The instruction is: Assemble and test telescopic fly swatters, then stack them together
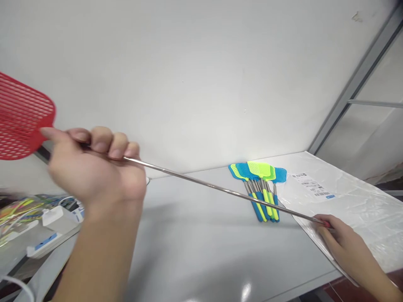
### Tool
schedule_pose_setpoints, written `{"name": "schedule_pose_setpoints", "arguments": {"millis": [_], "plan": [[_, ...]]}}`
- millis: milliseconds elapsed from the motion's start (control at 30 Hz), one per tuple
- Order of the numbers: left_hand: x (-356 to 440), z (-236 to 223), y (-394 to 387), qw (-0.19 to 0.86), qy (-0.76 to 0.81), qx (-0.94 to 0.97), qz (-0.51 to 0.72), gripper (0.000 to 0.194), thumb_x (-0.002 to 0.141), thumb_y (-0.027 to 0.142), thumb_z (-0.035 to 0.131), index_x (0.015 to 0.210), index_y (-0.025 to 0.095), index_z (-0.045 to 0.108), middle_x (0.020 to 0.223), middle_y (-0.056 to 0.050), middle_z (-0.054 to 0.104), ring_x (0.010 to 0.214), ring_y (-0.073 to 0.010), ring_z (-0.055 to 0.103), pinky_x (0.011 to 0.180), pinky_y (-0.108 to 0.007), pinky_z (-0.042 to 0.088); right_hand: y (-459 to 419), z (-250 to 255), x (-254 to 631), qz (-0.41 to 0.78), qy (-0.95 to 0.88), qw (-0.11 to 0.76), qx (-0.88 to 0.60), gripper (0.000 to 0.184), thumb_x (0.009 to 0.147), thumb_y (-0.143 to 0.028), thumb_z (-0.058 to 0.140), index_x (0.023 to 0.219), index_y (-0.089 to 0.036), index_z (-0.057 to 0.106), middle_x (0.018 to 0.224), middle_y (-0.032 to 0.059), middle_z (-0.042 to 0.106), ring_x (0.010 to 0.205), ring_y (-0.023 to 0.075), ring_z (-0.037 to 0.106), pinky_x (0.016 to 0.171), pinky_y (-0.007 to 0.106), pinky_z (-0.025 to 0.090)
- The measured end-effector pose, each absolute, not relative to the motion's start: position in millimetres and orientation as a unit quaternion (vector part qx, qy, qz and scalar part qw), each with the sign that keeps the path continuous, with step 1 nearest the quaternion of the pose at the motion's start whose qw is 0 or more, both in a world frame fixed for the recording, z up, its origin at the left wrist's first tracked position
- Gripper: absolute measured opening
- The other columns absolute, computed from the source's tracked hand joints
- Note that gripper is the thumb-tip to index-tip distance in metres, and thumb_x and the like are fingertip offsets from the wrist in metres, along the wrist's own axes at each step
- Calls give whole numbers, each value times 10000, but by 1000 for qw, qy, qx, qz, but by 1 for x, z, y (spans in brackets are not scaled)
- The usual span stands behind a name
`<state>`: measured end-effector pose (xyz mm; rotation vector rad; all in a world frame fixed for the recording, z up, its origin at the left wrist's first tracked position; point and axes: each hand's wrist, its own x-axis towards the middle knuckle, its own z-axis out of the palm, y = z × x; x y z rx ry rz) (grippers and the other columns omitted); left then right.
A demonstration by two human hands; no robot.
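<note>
A red telescopic fly swatter (208,184) is stretched out long between my hands, its thin metal rod slanting down to the right above the table. My left hand (100,167) is wrapped round the rod close to the red mesh head (25,119), which reaches past the left edge of the view. At the other end, my right hand (343,241) grips the red handle, and only a bit of it shows between the fingers. Behind the rod, several blue and yellow-green fly swatters (261,170) lie in a fanned pile with their rods short.
The grey table (189,235) stands against a white wall (195,84). On its right lies a white plastic bag (355,201) with a printed label (313,184). At the left are a white power strip (47,243) with a plug, a cable and several colourful packages (19,214).
</note>
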<state>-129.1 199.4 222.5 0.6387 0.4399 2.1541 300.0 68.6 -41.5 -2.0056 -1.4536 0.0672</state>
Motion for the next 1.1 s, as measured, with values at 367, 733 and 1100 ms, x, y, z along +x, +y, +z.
{"name": "schedule_pose_setpoints", "arguments": {"millis": [367, 733, 1100], "plan": [[-43, 156, 191, 458, 198, 329, 802, 357, 1000, 387, 348, 705, 201, 428, 637, 6, 495, 607, -118, 469, 581, -245, 392, 72, -45, 303, -15, -567, 328, -755, 248, 853, -427, 485, 916, -224, 614, 880, 79, 695, 844, 279, 637, 725, 405, 497], [31, 32, 119, 622, 373, 451, 519, 418, 963, 528, 367, 891, 188, 600, 910, -70, 666, 770, -159, 535, 768, -305, 423, 69, -37, 291, -68, -591, 288, -750, 215, 880, -391, 454, 874, -242, 609, 842, 38, 674, 813, 248, 597, 795, 419, 395], [29, 15, 129, 664, 325, 570, 357, 452, 925, 516, 446, 994, 137, 683, 684, -32, 624, 572, -121, 420, 595, -268, 357, 64, -31, 285, -107, -639, 304, -698, 207, 887, -384, 484, 881, -226, 618, 834, 28, 661, 829, 230, 595, 771, 380, 387]]}}
